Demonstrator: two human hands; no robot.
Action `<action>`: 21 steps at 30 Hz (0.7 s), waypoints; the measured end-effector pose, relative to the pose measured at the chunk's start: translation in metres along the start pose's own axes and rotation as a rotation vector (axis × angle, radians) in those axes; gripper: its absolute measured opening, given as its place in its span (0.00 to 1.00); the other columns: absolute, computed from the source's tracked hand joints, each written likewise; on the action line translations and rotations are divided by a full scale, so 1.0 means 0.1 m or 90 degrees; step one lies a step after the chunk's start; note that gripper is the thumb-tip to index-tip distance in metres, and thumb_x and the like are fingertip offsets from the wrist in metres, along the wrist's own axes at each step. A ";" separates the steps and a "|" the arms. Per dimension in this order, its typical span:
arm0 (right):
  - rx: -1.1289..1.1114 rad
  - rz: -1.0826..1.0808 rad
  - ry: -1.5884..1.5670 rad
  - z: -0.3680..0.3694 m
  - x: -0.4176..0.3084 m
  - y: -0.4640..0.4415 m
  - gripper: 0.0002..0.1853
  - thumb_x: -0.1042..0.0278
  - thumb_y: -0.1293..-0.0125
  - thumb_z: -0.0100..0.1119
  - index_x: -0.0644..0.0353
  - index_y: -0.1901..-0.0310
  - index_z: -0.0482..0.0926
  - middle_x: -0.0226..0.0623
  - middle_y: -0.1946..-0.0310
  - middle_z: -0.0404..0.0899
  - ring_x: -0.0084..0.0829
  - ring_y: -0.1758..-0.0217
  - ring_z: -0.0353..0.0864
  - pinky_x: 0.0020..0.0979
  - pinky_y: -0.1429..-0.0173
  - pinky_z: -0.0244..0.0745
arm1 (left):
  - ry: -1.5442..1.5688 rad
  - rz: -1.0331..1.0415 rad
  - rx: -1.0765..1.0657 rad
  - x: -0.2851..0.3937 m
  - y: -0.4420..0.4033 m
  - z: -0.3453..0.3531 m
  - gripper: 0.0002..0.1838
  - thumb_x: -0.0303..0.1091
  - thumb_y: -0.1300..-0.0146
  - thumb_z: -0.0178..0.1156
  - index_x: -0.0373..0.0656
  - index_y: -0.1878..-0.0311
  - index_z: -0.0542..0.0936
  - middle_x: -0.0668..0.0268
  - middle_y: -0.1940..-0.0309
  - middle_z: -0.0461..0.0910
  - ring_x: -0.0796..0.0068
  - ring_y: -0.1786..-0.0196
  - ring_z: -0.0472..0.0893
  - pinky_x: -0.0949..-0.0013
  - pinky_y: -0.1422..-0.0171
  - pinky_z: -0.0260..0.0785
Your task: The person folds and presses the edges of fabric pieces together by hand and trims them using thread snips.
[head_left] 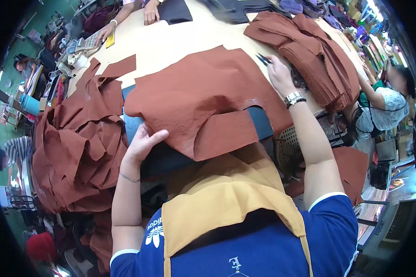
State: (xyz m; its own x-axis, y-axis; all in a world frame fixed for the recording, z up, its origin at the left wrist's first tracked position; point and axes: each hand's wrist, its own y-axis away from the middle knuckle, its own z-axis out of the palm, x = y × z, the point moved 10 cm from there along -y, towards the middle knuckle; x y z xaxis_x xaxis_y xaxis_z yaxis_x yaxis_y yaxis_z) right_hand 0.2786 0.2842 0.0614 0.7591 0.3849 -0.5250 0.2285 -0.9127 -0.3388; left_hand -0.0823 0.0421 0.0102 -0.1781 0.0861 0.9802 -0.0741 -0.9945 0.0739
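A rust-brown cloth piece (185,87) lies spread in front of me, over a blue board (133,127) at the table's near edge. Its front right part is folded over. My left hand (144,144) pinches the cloth's near left edge, thumb on top and the other fingers hidden beneath. In my right hand (280,75), held above the cloth's right side, is a pair of dark thread snips (263,59) with two points facing away to the left.
Rust-brown cloth is heaped (78,152) on my left, and a thick stack of it (309,55) lies at the right. Dark cloth (175,11) and another person's hands (151,13) are across the table (171,41). A calculator (85,44) lies at the far left. A co-worker (388,104) sits on the right.
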 end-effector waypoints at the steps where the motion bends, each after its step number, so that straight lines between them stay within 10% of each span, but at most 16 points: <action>1: -0.024 -0.014 -0.055 0.15 -0.26 0.02 0.17 0.61 0.28 0.49 0.60 0.44 0.77 0.52 0.52 0.83 0.49 0.49 0.83 0.44 0.45 0.76 | 0.006 0.023 0.045 0.01 0.00 -0.03 0.30 0.32 0.35 0.68 0.35 0.33 0.71 0.64 0.37 0.76 0.72 0.34 0.74 0.65 0.27 0.62; 6: -0.213 -0.186 0.052 0.91 -1.33 0.31 0.30 0.37 0.33 0.59 0.58 0.46 0.76 0.46 0.57 0.84 0.45 0.53 0.85 0.42 0.48 0.79 | -0.037 0.067 0.236 0.25 0.06 -0.15 0.25 0.34 0.31 0.64 0.34 0.35 0.72 0.63 0.43 0.81 0.74 0.43 0.80 0.69 0.38 0.72; 10: -0.116 -0.294 0.104 1.19 -1.39 0.05 0.29 0.36 0.34 0.58 0.56 0.49 0.76 0.45 0.60 0.82 0.46 0.56 0.84 0.44 0.51 0.80 | -0.211 -0.260 0.071 0.23 0.31 -0.28 0.28 0.40 0.36 0.70 0.36 0.37 0.75 0.62 0.47 0.82 0.72 0.44 0.80 0.69 0.41 0.74; 17: -0.063 -0.303 0.114 1.43 -1.35 -0.42 0.32 0.29 0.36 0.56 0.53 0.49 0.77 0.44 0.60 0.83 0.45 0.53 0.85 0.45 0.48 0.79 | 0.387 -0.088 0.218 -0.26 0.01 -0.47 0.19 0.36 0.31 0.62 0.40 0.40 0.77 0.63 0.45 0.82 0.68 0.45 0.83 0.63 0.37 0.74; 21: -0.068 -0.231 -0.007 1.33 -1.29 -0.53 0.28 0.35 0.31 0.54 0.55 0.49 0.76 0.43 0.59 0.83 0.45 0.54 0.84 0.43 0.48 0.78 | 0.126 -0.160 0.118 -0.20 -0.12 -0.13 0.26 0.38 0.28 0.60 0.38 0.31 0.69 0.62 0.38 0.77 0.70 0.40 0.79 0.64 0.36 0.73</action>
State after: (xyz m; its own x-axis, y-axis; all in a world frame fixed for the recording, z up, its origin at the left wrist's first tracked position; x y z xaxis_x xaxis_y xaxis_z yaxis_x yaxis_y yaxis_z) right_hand 0.0878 0.3013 0.0431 0.6100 0.6872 -0.3944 0.5445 -0.7252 -0.4215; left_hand -0.0905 0.0527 -0.0129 -0.3654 0.3206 0.8739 0.0361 -0.9333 0.3574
